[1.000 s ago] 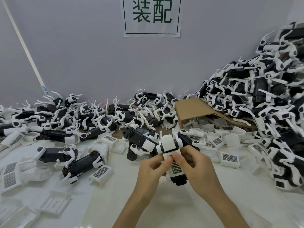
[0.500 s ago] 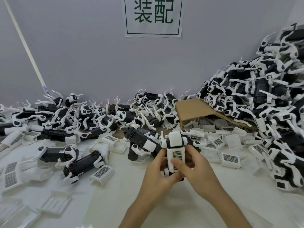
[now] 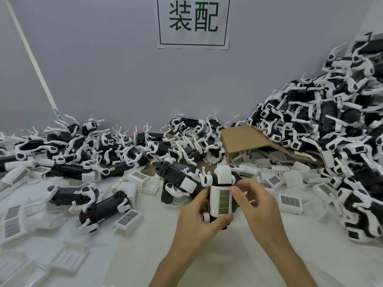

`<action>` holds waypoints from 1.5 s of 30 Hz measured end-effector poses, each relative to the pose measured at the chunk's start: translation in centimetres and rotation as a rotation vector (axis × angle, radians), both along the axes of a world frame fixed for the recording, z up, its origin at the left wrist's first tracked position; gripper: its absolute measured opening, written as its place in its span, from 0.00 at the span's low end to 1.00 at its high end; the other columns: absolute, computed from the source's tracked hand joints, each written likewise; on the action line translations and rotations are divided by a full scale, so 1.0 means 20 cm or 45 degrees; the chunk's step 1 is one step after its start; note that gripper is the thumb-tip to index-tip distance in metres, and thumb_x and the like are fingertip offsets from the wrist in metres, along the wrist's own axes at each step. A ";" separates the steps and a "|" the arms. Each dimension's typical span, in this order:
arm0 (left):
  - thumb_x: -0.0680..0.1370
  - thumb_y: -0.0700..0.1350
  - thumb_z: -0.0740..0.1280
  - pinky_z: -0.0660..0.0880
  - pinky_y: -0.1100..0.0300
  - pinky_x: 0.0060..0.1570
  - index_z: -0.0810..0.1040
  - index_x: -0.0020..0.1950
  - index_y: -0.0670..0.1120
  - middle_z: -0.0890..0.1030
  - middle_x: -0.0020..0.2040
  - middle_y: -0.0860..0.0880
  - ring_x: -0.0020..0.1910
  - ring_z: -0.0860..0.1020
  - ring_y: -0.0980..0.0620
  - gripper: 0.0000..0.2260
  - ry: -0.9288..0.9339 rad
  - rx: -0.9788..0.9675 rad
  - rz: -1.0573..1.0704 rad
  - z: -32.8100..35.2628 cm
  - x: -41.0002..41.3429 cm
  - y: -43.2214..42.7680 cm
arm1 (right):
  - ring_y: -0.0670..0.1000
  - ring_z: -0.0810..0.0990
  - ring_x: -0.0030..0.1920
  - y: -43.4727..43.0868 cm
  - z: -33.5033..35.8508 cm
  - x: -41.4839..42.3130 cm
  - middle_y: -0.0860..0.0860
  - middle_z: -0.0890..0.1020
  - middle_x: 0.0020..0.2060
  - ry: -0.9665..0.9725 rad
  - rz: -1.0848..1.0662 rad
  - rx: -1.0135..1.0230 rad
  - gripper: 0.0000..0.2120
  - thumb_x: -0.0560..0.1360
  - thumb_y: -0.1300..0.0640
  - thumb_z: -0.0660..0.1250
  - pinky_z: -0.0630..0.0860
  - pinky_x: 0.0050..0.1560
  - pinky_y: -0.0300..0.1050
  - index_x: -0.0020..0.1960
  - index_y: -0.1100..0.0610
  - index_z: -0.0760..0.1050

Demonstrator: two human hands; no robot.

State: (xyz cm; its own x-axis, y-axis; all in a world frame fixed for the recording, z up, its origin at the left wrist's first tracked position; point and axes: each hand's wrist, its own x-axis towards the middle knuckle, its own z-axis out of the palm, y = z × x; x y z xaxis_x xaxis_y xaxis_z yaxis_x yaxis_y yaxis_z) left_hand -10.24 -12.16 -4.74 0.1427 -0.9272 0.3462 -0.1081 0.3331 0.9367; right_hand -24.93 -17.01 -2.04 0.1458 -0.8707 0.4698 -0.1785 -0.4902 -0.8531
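Head view: black-and-white unit (image 3: 221,179) held upright above the white table (image 3: 145,245), just in front of the centre clutter, between both hands. Its white grille cover (image 3: 222,200) faces the camera. Left hand (image 3: 196,222) grips the lower left side, fingers curled behind, thumb tip under the cover's bottom edge. Right hand (image 3: 259,206) grips the right side, thumb pressed on the cover's upper right edge, fingers curled behind. Cardboard sheet (image 3: 244,139) beyond; heap (image 3: 335,129) of like units at right.

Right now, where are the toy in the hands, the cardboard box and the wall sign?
Toy (image 3: 220,200): head view, its white grille cover.
Cardboard box (image 3: 242,137): head view, its brown top flap.
Wall sign (image 3: 193,19): head view, its white paper.
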 end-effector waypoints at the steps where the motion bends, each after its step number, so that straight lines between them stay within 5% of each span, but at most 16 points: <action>1: 0.70 0.43 0.77 0.83 0.56 0.40 0.80 0.62 0.58 0.86 0.48 0.53 0.45 0.84 0.53 0.22 -0.035 0.016 0.010 -0.01 0.00 0.00 | 0.44 0.80 0.42 -0.01 0.00 0.00 0.39 0.82 0.44 -0.022 -0.035 0.008 0.04 0.76 0.51 0.72 0.73 0.38 0.32 0.49 0.46 0.77; 5: 0.67 0.47 0.76 0.82 0.56 0.38 0.82 0.60 0.58 0.85 0.48 0.52 0.43 0.84 0.49 0.22 -0.096 0.108 -0.071 -0.02 0.00 0.01 | 0.43 0.78 0.43 0.00 0.01 0.00 0.35 0.79 0.49 -0.046 0.001 -0.001 0.14 0.77 0.56 0.71 0.74 0.42 0.31 0.59 0.42 0.75; 11: 0.71 0.59 0.68 0.70 0.64 0.38 0.84 0.47 0.44 0.80 0.37 0.49 0.37 0.75 0.52 0.19 -0.034 0.085 -0.207 0.01 0.01 0.02 | 0.54 0.81 0.42 -0.01 0.05 -0.05 0.49 0.83 0.41 -0.105 0.193 0.193 0.07 0.74 0.47 0.68 0.77 0.35 0.40 0.50 0.42 0.82; 14: 0.73 0.65 0.61 0.70 0.66 0.37 0.84 0.40 0.40 0.80 0.34 0.48 0.34 0.75 0.54 0.28 0.116 0.089 -0.132 0.02 0.02 0.02 | 0.58 0.82 0.38 0.00 0.06 -0.06 0.50 0.83 0.39 -0.060 0.337 0.256 0.10 0.73 0.44 0.65 0.74 0.27 0.41 0.48 0.44 0.84; 17: 0.74 0.63 0.60 0.72 0.60 0.39 0.86 0.37 0.43 0.81 0.34 0.43 0.34 0.78 0.52 0.26 0.286 0.140 0.030 0.03 0.05 0.01 | 0.45 0.80 0.33 0.01 0.06 -0.05 0.46 0.83 0.36 0.008 0.467 0.352 0.14 0.75 0.45 0.62 0.71 0.28 0.33 0.52 0.48 0.84; 23: 0.75 0.63 0.58 0.71 0.62 0.23 0.81 0.36 0.39 0.73 0.25 0.43 0.23 0.74 0.47 0.28 0.884 0.239 0.094 0.06 0.11 -0.01 | 0.43 0.78 0.33 0.05 0.08 -0.04 0.44 0.82 0.41 0.016 0.629 0.427 0.12 0.74 0.44 0.66 0.69 0.29 0.35 0.54 0.44 0.81; 27: 0.74 0.62 0.59 0.70 0.58 0.29 0.83 0.36 0.43 0.73 0.27 0.43 0.25 0.72 0.46 0.25 0.874 0.229 0.090 0.07 0.13 -0.03 | 0.55 0.72 0.35 0.06 0.10 -0.05 0.47 0.81 0.41 0.006 0.673 0.462 0.12 0.74 0.46 0.66 0.65 0.27 0.39 0.55 0.47 0.81; 33: 0.80 0.58 0.58 0.71 0.57 0.31 0.82 0.34 0.45 0.75 0.30 0.45 0.27 0.74 0.49 0.25 0.820 0.234 0.245 0.05 0.11 -0.03 | 0.55 0.75 0.35 0.05 0.09 -0.05 0.52 0.83 0.44 -0.055 0.690 0.471 0.11 0.76 0.49 0.66 0.69 0.24 0.40 0.55 0.51 0.81; 41: 0.85 0.49 0.52 0.72 0.50 0.43 0.84 0.42 0.44 0.87 0.46 0.45 0.41 0.86 0.45 0.24 0.508 0.109 0.370 0.04 0.14 -0.06 | 0.56 0.79 0.31 -0.04 0.22 -0.11 0.59 0.85 0.44 -0.600 0.250 0.431 0.24 0.68 0.45 0.71 0.77 0.26 0.44 0.57 0.59 0.77; 45: 0.86 0.48 0.52 0.74 0.50 0.43 0.83 0.45 0.40 0.87 0.47 0.46 0.38 0.85 0.41 0.24 0.414 0.167 0.325 0.03 0.10 -0.05 | 0.58 0.87 0.41 -0.24 0.44 -0.17 0.56 0.84 0.51 -0.726 -0.029 0.106 0.13 0.76 0.55 0.70 0.83 0.37 0.43 0.58 0.54 0.70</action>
